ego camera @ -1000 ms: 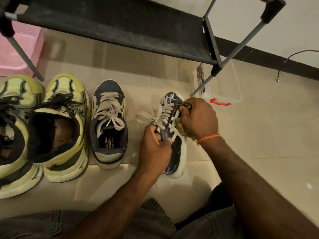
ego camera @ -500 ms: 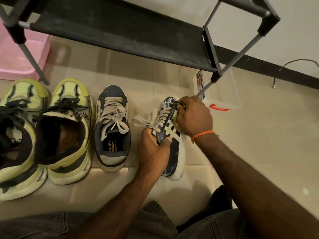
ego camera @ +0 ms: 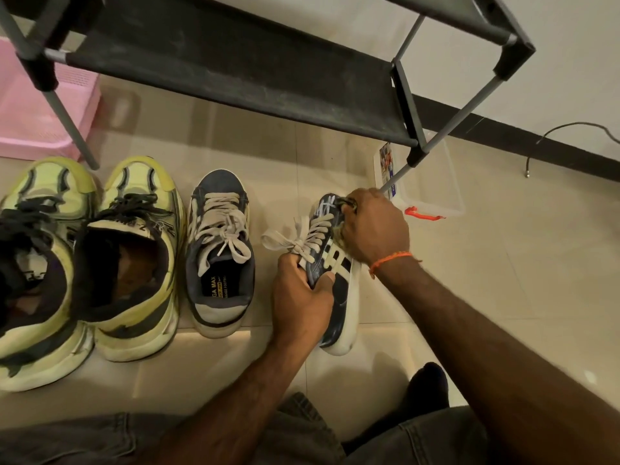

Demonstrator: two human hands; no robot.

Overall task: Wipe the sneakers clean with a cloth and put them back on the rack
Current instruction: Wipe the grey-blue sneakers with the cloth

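Note:
A navy sneaker with white stripes (ego camera: pixel 339 297) is tipped on its side on the tiled floor. My left hand (ego camera: pixel 300 300) grips it at the collar, thumb on the striped side. My right hand (ego camera: pixel 374 228) holds a small dark cloth (ego camera: pixel 344 203) bunched against the toe end; most of the cloth is hidden under the fingers. Its matching navy sneaker (ego camera: pixel 219 253) stands upright to the left. The black shoe rack (ego camera: pixel 235 68) stands just beyond, its lower shelf bare.
Two yellow-green sneakers (ego camera: pixel 131 256) stand at the left. A pink plastic basket (ego camera: pixel 37 109) sits behind the rack's left leg. A clear plastic box (ego camera: pixel 432 189) with a red clip lies by the right leg. A cable (ego camera: pixel 570 129) hangs at the wall.
My right hand has slid with the cloth from the sneaker's side up toward the toe. The left hand keeps its grip on the sneaker.

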